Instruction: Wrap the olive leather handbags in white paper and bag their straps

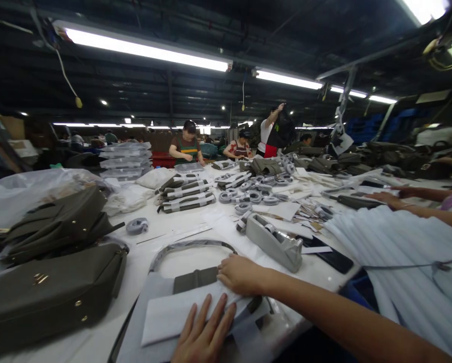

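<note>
A grey-green handbag [195, 280] lies in front of me, partly covered by a white foam sheet [169, 315]. Its wrapped handle [190, 245] arches away from me. My left hand [206, 327] rests flat on the foam, fingers spread and open. At the sheet's upper right edge, my right hand [241, 275] is closed, its fingers bent over foam and bag; the fingertips are partly hidden. Right of that hand stands a grey tape dispenser [274, 242]. Beyond it lies a dark phone [329, 257] with a white strip across it.
Dark green bags [55, 287] fill the left side. Farther back are wrapped bags [186, 201], coiled straps [254, 196] and stacked clear trays [125, 156]. A pile of foam sheets [399, 252] hangs at the right, near a co-worker's hands [388, 198]. Other people work across the table.
</note>
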### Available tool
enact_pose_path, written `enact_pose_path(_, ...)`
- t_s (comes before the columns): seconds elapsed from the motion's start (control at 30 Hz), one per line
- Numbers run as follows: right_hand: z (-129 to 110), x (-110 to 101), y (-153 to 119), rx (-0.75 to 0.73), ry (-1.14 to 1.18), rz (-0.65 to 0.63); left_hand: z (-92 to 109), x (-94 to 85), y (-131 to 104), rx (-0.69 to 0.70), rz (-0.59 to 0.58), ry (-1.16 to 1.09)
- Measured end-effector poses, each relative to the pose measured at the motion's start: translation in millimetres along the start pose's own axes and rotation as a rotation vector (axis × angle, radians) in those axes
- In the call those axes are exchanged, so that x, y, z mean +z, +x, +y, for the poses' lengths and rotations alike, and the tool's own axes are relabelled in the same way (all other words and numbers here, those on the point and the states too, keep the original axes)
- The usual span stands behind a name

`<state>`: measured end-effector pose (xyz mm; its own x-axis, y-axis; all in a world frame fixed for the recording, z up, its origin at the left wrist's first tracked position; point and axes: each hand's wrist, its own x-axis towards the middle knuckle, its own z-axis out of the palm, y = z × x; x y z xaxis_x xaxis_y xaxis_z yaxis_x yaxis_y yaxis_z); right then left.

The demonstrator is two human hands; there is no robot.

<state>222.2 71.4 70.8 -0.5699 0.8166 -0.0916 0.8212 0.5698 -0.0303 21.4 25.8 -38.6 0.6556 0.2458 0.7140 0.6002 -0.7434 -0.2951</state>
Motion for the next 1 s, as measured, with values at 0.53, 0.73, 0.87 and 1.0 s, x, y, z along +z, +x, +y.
enact_pose_path(0.53,-33.8,47.3,-119.4,-0.151,0.116,0.613,7.5,-32.2,17.6,-0.129,-0.271,-0.090)
enact_pose_path(0.73,-40.5,79.8,-159.7,-0.318,-0.030,0.664,5.9,-34.7,20.6,-0.141,-0.321,-0.125)
enact_pose_path(0.87,-53.4,103.8,-149.4,-0.338,-0.092,0.613,5.6,-35.1,20.1,-0.145,-0.322,-0.131)
enact_pose_path(1.0,-64.1,104.8,-124.8,-0.283,0.002,0.768,5.4,-34.3,19.5,-0.138,-0.317,-0.129)
